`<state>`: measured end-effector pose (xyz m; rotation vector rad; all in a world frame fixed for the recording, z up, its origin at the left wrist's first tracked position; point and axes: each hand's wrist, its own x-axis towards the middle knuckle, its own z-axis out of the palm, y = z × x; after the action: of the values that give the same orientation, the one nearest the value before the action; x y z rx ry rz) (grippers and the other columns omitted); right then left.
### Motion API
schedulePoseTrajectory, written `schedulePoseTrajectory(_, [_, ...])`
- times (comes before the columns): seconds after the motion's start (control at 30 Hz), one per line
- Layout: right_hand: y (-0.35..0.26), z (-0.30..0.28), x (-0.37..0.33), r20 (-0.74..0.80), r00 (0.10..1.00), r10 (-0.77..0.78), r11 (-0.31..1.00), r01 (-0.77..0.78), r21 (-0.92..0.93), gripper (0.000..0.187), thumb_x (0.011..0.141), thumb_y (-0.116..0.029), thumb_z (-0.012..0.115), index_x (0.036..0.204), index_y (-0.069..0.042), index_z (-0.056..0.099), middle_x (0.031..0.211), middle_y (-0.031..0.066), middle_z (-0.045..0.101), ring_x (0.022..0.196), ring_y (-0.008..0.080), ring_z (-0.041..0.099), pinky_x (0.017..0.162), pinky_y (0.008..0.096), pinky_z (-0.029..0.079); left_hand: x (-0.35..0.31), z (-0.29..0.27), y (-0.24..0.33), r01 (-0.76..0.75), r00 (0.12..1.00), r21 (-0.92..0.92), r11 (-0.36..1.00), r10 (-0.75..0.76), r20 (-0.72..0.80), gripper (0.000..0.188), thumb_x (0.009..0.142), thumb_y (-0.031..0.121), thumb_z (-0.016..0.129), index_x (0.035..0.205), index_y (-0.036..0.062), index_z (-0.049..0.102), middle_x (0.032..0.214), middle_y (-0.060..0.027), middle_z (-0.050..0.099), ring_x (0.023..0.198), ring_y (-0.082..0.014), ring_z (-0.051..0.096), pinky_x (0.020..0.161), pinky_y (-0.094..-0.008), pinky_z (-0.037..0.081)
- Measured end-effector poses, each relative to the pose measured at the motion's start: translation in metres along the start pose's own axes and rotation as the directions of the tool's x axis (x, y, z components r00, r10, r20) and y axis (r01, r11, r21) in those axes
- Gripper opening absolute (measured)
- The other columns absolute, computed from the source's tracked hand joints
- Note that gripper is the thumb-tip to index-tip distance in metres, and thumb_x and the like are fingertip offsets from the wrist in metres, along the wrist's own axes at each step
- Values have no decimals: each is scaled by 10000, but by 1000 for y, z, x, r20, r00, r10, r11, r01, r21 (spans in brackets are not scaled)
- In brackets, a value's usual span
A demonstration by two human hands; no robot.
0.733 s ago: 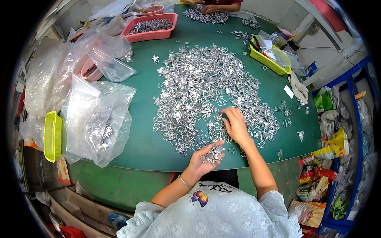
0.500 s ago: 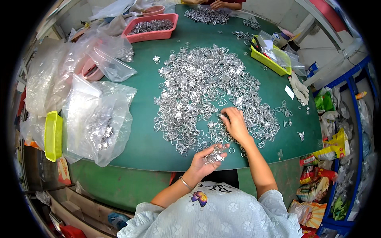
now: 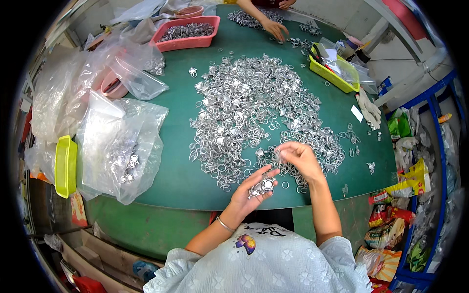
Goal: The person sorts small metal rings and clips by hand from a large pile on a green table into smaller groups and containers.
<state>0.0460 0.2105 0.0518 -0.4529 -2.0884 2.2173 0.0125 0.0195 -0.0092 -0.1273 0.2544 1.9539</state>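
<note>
Silvery metal rings [image 3: 254, 105], light, stiff and slippery, heap at frame centre; left hand [image 3: 254, 190] cups several, right hand [image 3: 300, 158] pinches one by its rim.

The left hand [image 3: 251, 190] cupped small metal pieces [image 3: 263, 185], their shape too small to tell. Whatever the right hand [image 3: 298, 158] pinched was hidden by its fingers. Across the tabletop [image 3: 171, 180], a co-worker's arm [image 3: 261, 17] was cut off at the top edge.

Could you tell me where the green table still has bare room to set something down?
Bare green table lies between the clear plastic bag of metal parts and the heap of silver metal rings. The yellow tray corner is crowded.
</note>
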Motion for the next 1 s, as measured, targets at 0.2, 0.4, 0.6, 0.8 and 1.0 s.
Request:
schedulePoseTrajectory(0.2, [5,8,15,73,948,-311,750,292,-593,129,794,-71,638,910,-26,669,893,83,637,847,249,576,782,347,445,1,-13,4,36,999,102,994,-38,14,397,919,180,524,1278,24,459,1190,-180,543,992,-261,586,704,-321,566])
schedulePoseTrajectory(0.4, [32,9,28,108,928,-356,422,263,-868,119,754,-62,665,862,-16,656,899,89,616,867,273,524,821,367,404,-5,0,2,15,1000,177,984,-17,6,362,921,166,532,1253,28,491,1225,-172,545,1011,-221,601,778,-331,561])
schedulePoseTrajectory(0.6, [-4,8,0,60,974,-218,864,221,-453,103,774,-57,663,867,-11,659,851,76,632,817,221,569,765,341,442,-10,7,10,-30,1000,112,993,29,13,494,908,131,535,1366,42,369,1267,-173,503,1013,-237,599,770,-342,567])
schedulePoseTrajectory(0.8, [-18,11,6,277,953,-124,872,237,-428,215,815,-128,650,1007,-32,642,931,72,643,869,167,579,754,299,454,-1,-14,16,-57,985,22,998,52,163,495,904,161,541,1361,62,377,1246,-174,491,977,-264,597,714,-326,574])
schedulePoseTrajectory(1.0, [23,38,92,282,826,-488,543,541,-643,442,780,-97,646,1212,-95,552,1248,117,533,1139,300,489,998,393,361,-5,-22,8,-22,991,-6,1000,22,136,369,934,276,498,1220,42,497,1193,-188,528,946,-285,601,657,-321,569])
